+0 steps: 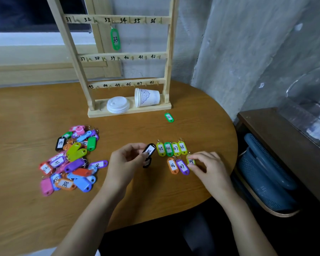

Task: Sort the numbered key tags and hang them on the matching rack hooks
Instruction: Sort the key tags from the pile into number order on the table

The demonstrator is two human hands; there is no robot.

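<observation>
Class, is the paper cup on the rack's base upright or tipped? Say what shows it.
Tipped. The paper cup lies on its side on the rack's base, rim facing the white lids.

Dim, soft light (edges warped)

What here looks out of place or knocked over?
A paper cup lies tipped on its side on the rack's base, beside a stack of lids. Nothing appears spilled. One green tag lies alone nearby.
</observation>
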